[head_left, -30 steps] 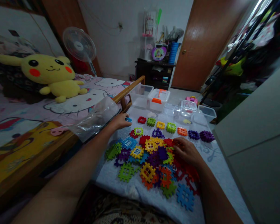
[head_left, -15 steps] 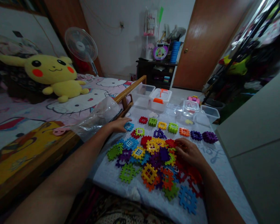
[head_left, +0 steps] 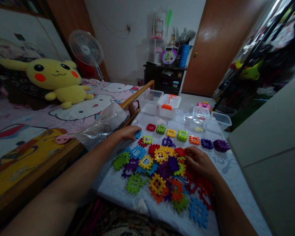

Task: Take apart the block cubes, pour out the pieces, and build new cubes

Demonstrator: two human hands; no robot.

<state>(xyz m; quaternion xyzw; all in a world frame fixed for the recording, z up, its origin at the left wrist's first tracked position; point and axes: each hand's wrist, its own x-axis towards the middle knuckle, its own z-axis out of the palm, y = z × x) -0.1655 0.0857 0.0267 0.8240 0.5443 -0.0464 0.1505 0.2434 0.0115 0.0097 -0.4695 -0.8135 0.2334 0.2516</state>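
My left hand (head_left: pixel 129 132) is at the far left of the table, thumb and fingers closed around the sides of a blue notched building tile (head_left: pixel 137 134) with a window grid. My fingers partly cover that tile. On the right, my right hand (head_left: pixel 200 159) rests over the edge of the pile, fingers loosely spread beside a red notched tile (head_left: pixel 180 152). Between the hands lies a mixed heap of notched tiles, among them a yellow tile (head_left: pixel 157 184), a purple tile (head_left: pixel 173 164) and a green tile (head_left: pixel 134 183). A large blue tile (head_left: pixel 198 211) lies nearest me.
Behind the heap runs a row of tiles sorted by colour, from a red stack (head_left: pixel 151 127) to a purple stack (head_left: pixel 221 145). Clear plastic boxes, one an orange-latched box (head_left: pixel 169 106), stand at the back. A wooden bed rail (head_left: pixel 137 95) borders the left side.
My left hand has shifted slightly right and now covers more of the blue tile. My right hand stays nearly where it was on the heap.
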